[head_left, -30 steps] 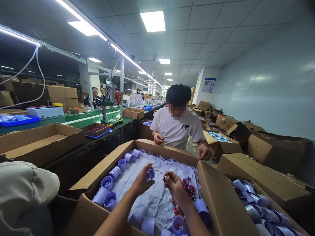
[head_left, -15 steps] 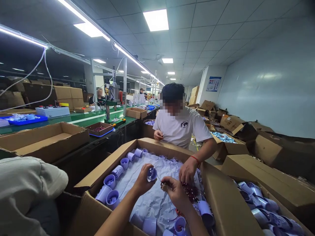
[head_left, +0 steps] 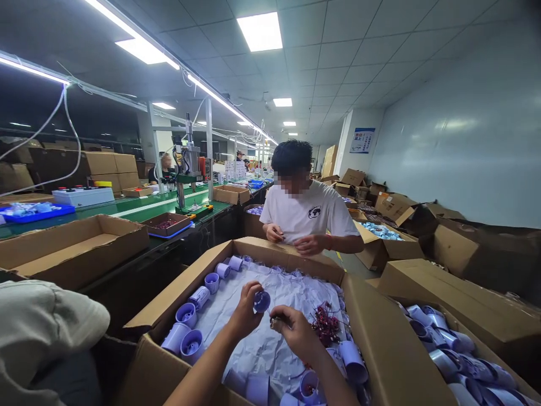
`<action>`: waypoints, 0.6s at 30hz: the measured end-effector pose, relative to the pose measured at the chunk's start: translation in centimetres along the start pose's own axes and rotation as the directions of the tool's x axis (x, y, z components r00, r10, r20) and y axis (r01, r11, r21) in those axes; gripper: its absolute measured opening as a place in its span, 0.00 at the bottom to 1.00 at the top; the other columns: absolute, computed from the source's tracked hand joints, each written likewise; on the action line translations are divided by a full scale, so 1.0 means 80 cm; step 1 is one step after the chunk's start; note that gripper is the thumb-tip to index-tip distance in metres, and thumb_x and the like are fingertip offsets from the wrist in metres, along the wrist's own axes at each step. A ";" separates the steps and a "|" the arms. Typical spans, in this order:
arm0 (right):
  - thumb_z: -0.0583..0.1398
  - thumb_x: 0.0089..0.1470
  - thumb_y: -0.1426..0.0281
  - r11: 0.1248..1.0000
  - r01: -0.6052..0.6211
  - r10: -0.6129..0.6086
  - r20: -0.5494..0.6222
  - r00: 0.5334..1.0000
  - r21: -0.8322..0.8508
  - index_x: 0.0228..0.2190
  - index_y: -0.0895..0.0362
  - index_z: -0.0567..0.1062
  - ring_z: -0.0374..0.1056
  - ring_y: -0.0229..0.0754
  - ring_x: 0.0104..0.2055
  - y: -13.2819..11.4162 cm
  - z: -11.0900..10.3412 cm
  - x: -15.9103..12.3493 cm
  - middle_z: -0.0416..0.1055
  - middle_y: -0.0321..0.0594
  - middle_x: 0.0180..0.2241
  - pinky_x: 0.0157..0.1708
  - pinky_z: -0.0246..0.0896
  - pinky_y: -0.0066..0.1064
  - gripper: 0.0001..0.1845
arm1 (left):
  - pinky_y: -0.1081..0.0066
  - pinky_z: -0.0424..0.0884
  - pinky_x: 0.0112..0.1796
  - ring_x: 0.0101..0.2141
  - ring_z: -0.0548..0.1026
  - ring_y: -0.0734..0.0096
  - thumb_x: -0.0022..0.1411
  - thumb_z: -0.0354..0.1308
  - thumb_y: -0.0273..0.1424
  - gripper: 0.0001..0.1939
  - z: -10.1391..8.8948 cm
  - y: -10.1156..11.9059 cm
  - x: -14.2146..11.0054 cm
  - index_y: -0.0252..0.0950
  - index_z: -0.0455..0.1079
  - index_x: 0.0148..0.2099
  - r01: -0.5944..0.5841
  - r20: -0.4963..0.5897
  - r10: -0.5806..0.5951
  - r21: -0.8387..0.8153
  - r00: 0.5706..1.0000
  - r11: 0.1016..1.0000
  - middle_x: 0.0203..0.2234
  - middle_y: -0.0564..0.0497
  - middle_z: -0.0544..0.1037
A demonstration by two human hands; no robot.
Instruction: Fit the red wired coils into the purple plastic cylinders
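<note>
My left hand (head_left: 247,311) is closed around a small purple cup (head_left: 262,302), its open end facing me and to the right. Just right of it, my right hand (head_left: 296,331) pinches a small part (head_left: 277,323) whose details I cannot make out; a thin wire seems to run from it toward the cup. Both hands are over crumpled white sheeting (head_left: 236,349) inside a large cardboard box (head_left: 376,338). Beyond my right hand lies a heap of dark red wired pieces (head_left: 326,324). More purple cups (head_left: 192,345) line the left side and near end.
Across the box stands a co-worker (head_left: 310,211), both hands at its far edge. Another carton of purple cups (head_left: 459,349) is on the right. At left, an open carton (head_left: 76,248) sits beside a green workbench (head_left: 139,208) with a press (head_left: 188,163).
The co-worker's hand has left the red heap and drawn back to the far box edge, near their other hand. My right hand has shifted slightly left and stays near the cup.
</note>
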State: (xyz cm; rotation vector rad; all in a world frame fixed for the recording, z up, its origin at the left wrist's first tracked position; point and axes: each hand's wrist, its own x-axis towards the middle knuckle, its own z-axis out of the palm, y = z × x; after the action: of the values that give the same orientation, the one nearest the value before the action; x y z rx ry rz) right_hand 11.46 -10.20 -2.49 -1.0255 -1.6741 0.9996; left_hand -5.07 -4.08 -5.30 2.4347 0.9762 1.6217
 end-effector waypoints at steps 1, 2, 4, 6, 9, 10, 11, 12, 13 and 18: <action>0.60 0.48 0.66 0.999 -0.002 0.003 -0.019 1.000 0.041 0.32 0.56 0.74 0.66 0.39 0.31 0.002 0.001 0.001 0.71 0.36 0.28 0.33 0.61 0.30 0.09 | 0.60 0.72 0.42 0.41 0.69 0.63 0.44 0.54 0.15 0.25 0.000 0.002 0.000 0.40 0.59 0.45 -0.006 -0.005 0.006 0.011 1.000 1.000 0.40 0.46 0.69; 0.60 0.49 0.64 0.997 -0.003 0.006 -0.040 0.999 0.077 0.34 0.56 0.74 0.65 0.39 0.31 0.004 0.002 0.003 0.71 0.36 0.28 0.32 0.61 0.30 0.11 | 0.61 0.72 0.42 0.41 0.68 0.63 0.45 0.55 0.17 0.23 0.000 0.004 0.000 0.40 0.59 0.43 -0.014 -0.008 0.014 0.018 1.000 1.000 0.40 0.47 0.69; 0.60 0.49 0.61 0.994 0.003 0.005 -0.077 0.997 0.106 0.38 0.56 0.72 0.66 0.39 0.30 0.006 0.004 0.005 0.72 0.36 0.28 0.31 0.61 0.30 0.15 | 0.61 0.72 0.41 0.41 0.68 0.63 0.47 0.57 0.19 0.21 0.001 0.009 0.000 0.40 0.59 0.42 -0.035 -0.002 0.035 0.021 0.999 0.999 0.41 0.46 0.71; 0.60 0.51 0.62 0.998 0.022 -0.015 -0.120 0.993 0.057 0.38 0.56 0.72 0.68 0.41 0.33 0.006 0.006 0.006 0.73 0.37 0.29 0.34 0.63 0.31 0.14 | 0.62 0.73 0.40 0.41 0.68 0.63 0.48 0.58 0.21 0.20 0.003 0.011 0.000 0.40 0.59 0.43 -0.044 0.012 0.044 0.015 0.999 0.999 0.40 0.46 0.73; 0.59 0.52 0.66 0.983 0.102 -0.129 -0.181 0.975 -0.153 0.34 0.55 0.73 0.70 0.43 0.35 0.007 0.011 0.005 0.74 0.39 0.31 0.38 0.65 0.34 0.07 | 0.65 0.74 0.36 0.39 0.68 0.63 0.48 0.59 0.21 0.21 0.006 0.013 -0.001 0.41 0.59 0.44 -0.036 0.022 0.036 0.016 0.999 0.999 0.38 0.47 0.74; 0.59 0.52 0.68 0.958 0.142 -0.195 -0.201 0.960 -0.250 0.33 0.55 0.73 0.69 0.43 0.34 0.009 0.012 0.005 0.73 0.39 0.31 0.37 0.65 0.35 0.05 | 0.66 0.74 0.35 0.39 0.68 0.63 0.48 0.58 0.21 0.22 0.007 0.013 -0.001 0.40 0.59 0.45 -0.039 0.017 0.039 0.014 0.999 0.999 0.37 0.47 0.74; 0.59 0.52 0.70 0.920 0.181 -0.266 -0.217 0.939 -0.346 0.32 0.54 0.73 0.69 0.44 0.33 0.011 0.014 0.005 0.72 0.40 0.31 0.36 0.66 0.35 0.04 | 0.67 0.74 0.34 0.38 0.68 0.64 0.48 0.58 0.20 0.22 0.007 0.014 -0.001 0.40 0.59 0.45 -0.049 0.010 0.049 0.011 0.999 0.999 0.37 0.47 0.74; 0.58 0.52 0.72 0.875 0.214 -0.337 -0.227 0.914 -0.435 0.32 0.54 0.73 0.68 0.44 0.33 0.014 0.016 0.005 0.71 0.40 0.31 0.35 0.66 0.36 0.04 | 0.67 0.74 0.33 0.38 0.68 0.64 0.48 0.57 0.20 0.23 0.008 0.015 -0.001 0.40 0.59 0.46 -0.063 0.003 0.063 0.006 0.998 0.998 0.37 0.47 0.74; 0.57 0.53 0.73 0.826 0.239 -0.400 -0.232 0.887 -0.510 0.33 0.54 0.73 0.68 0.44 0.33 0.017 0.018 0.005 0.70 0.40 0.31 0.34 0.66 0.36 0.06 | 0.67 0.74 0.33 0.38 0.68 0.64 0.48 0.56 0.20 0.23 0.008 0.016 -0.001 0.40 0.59 0.47 -0.077 -0.001 0.077 0.000 0.997 0.997 0.36 0.47 0.74; 0.55 0.54 0.75 0.652 0.266 -0.561 -0.215 0.799 -0.710 0.36 0.55 0.74 0.65 0.43 0.31 0.023 0.024 0.006 0.65 0.41 0.30 0.29 0.65 0.33 0.10 | 0.68 0.75 0.35 0.39 0.69 0.65 0.47 0.55 0.19 0.24 0.009 0.021 -0.001 0.40 0.59 0.47 -0.122 -0.011 0.121 -0.031 0.993 0.992 0.37 0.48 0.74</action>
State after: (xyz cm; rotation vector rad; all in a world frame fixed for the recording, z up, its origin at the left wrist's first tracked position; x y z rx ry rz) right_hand 9.88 -9.50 -4.62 -1.0919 -1.7915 -0.1719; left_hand -3.70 -5.28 -5.04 2.5135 0.8112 1.6717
